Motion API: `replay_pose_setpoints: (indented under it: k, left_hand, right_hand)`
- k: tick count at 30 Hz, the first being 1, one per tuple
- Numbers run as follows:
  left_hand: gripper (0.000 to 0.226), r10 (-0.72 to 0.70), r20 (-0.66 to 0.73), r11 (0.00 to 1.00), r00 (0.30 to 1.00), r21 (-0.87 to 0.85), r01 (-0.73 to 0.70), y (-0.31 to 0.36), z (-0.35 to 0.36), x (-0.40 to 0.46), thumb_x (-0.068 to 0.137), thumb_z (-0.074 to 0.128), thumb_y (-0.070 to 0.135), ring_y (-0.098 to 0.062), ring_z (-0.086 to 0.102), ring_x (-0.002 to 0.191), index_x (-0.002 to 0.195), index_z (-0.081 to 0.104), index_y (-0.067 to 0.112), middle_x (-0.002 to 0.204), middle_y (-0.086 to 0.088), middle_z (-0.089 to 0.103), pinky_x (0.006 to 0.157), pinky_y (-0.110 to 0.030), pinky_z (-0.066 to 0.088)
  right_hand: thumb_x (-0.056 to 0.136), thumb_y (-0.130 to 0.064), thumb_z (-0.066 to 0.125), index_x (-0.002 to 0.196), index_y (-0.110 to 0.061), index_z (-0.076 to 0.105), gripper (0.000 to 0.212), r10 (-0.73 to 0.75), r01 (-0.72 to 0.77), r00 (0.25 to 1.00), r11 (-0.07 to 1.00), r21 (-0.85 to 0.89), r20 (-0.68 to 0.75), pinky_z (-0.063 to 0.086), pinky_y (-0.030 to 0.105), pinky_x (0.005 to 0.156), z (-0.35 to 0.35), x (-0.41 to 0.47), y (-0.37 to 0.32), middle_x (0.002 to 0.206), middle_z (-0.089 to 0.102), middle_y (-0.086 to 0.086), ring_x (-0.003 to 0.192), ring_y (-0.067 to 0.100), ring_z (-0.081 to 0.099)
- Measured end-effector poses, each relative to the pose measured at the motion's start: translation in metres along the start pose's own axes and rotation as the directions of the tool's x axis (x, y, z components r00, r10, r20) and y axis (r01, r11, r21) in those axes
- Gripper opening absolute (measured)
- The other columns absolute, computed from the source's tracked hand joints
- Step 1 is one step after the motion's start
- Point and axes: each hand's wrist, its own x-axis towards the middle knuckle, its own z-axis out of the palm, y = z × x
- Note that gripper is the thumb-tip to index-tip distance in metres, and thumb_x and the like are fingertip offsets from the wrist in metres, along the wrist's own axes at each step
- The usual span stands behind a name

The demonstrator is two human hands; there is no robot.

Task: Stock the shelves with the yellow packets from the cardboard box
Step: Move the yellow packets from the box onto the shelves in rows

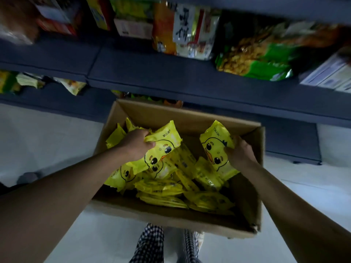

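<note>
An open cardboard box [171, 112] stands on the floor in front of dark shelves [152, 73]. Inside lies a heap of several yellow packets [190, 198] printed with a duck face. My left hand [135, 143] grips one yellow packet [163, 147] by its left edge, lifted a little above the heap. My right hand [240, 150] grips a second yellow packet [216, 147] by its right edge, held upright near the box's right wall.
Snack bags stand on the shelf above: an orange and white one [182, 31] and a green one [254, 56]. Boxes sit at the far right [330, 74]. More packets lie on the lower left shelf [28, 82]. White floor [47, 141] surrounds the box; my checked trousers [152, 243] are below.
</note>
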Motion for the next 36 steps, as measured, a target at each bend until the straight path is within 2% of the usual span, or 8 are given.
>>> replay_pose_setpoints:
  k: [6,11,17,19,22,25,29,36]
  left_hand:
    - [0.057,0.058,-0.111,0.998,0.992,-0.019,-0.061,0.043,-0.053,-0.063,0.096,0.053,0.028,-0.029,0.042,0.132,0.145,0.033,0.007,0.147,-0.014,0.040,0.102,-0.032,0.036]
    - [0.028,0.160,-0.216,0.985,0.963,-0.023,-0.169,0.085,-0.115,-0.122,0.094,0.056,0.024,-0.025,0.058,0.089,0.116,0.054,0.007,0.105,-0.010,0.062,0.073,-0.031,0.041]
    - [0.026,0.279,-0.324,0.958,0.904,0.028,-0.285,0.137,-0.186,-0.184,0.094,0.055,0.022,-0.025,0.057,0.105,0.116,0.055,0.007,0.120,-0.011,0.060,0.085,-0.031,0.043]
    - [0.034,0.322,-0.349,0.944,0.880,0.054,-0.324,0.156,-0.207,-0.201,0.095,0.053,0.022,-0.023,0.052,0.109,0.126,0.051,0.008,0.127,-0.008,0.054,0.088,-0.029,0.040]
    - [0.019,0.389,-0.393,0.918,0.833,0.097,-0.384,0.182,-0.238,-0.219,0.094,0.054,0.019,-0.017,0.050,0.091,0.111,0.056,0.012,0.112,-0.006,0.058,0.075,-0.026,0.036]
    - [0.021,0.467,-0.404,0.883,0.787,0.169,-0.438,0.208,-0.270,-0.235,0.093,0.056,0.017,-0.014,0.048,0.091,0.113,0.058,0.010,0.101,0.001,0.052,0.076,-0.024,0.035]
    - [0.010,0.535,-0.406,0.842,0.741,0.192,-0.503,0.234,-0.312,-0.248,0.092,0.057,0.017,-0.016,0.056,0.088,0.102,0.060,0.015,0.098,-0.001,0.059,0.073,-0.025,0.039]
    - [0.010,0.628,-0.404,0.774,0.665,0.233,-0.589,0.277,-0.368,-0.270,0.093,0.054,0.014,-0.017,0.058,0.078,0.102,0.058,0.017,0.086,0.001,0.059,0.067,-0.028,0.044]
  right_hand:
    - [0.095,-0.016,0.051,0.133,-0.005,0.042,0.041,-0.149,0.147,0.989,0.985,-0.085,-0.012,0.036,0.025,0.051,-0.087,-0.061,-0.042,0.109,0.057,0.016,0.072,0.020,0.052]
    - [0.094,-0.012,0.051,0.127,-0.006,0.043,0.035,-0.316,0.304,0.945,0.944,-0.128,-0.081,0.039,0.027,0.066,-0.164,-0.120,-0.083,0.103,0.054,0.011,0.085,0.024,0.052]
    - [0.093,-0.011,0.052,0.123,-0.007,0.047,0.031,-0.452,0.422,0.868,0.890,-0.173,-0.205,0.039,0.026,0.074,-0.259,-0.182,-0.127,0.108,0.059,0.010,0.098,0.024,0.056]
    - [0.094,-0.012,0.051,0.121,-0.009,0.047,0.028,-0.475,0.444,0.847,0.879,-0.171,-0.241,0.042,0.026,0.065,-0.286,-0.199,-0.141,0.099,0.058,0.005,0.086,0.019,0.057]
    - [0.094,-0.013,0.051,0.118,-0.010,0.049,0.025,-0.504,0.471,0.819,0.863,-0.182,-0.275,0.041,0.022,0.058,-0.319,-0.219,-0.158,0.096,0.059,0.004,0.077,0.014,0.055]
    - [0.093,-0.014,0.053,0.112,-0.011,0.052,0.019,-0.522,0.483,0.789,0.853,-0.197,-0.324,0.044,0.030,0.068,-0.348,-0.234,-0.173,0.100,0.063,0.008,0.087,0.021,0.058]
    - [0.093,-0.016,0.054,0.104,-0.018,0.052,0.012,-0.544,0.501,0.745,0.838,-0.215,-0.386,0.042,0.019,0.060,-0.385,-0.252,-0.192,0.100,0.065,0.005,0.083,0.015,0.059]
    - [0.093,-0.015,0.055,0.103,-0.019,0.055,0.011,-0.561,0.538,0.647,0.816,-0.212,-0.516,0.048,0.023,0.065,-0.443,-0.287,-0.217,0.095,0.066,-0.002,0.081,0.009,0.063]
